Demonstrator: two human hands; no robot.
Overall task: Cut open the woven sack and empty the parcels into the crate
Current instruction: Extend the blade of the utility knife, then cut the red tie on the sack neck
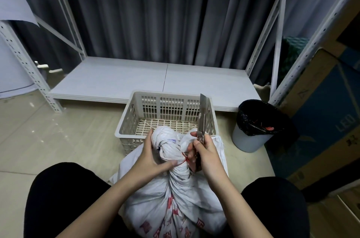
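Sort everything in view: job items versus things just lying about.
Job: woven sack, red tie at its neck, utility knife in the right hand, left hand on the neck, crate.
Lying about: lined bin, cardboard boxes, shelving, curtain.

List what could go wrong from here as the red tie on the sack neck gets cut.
1. The left hand grips the sack neck right beside the red tie; a slip of the utility knife in the right hand could nick those fingers.
2. The blade is extended far and could flex or snap.
3. The sack sits outside the crate, so parcels may spill onto the floor.
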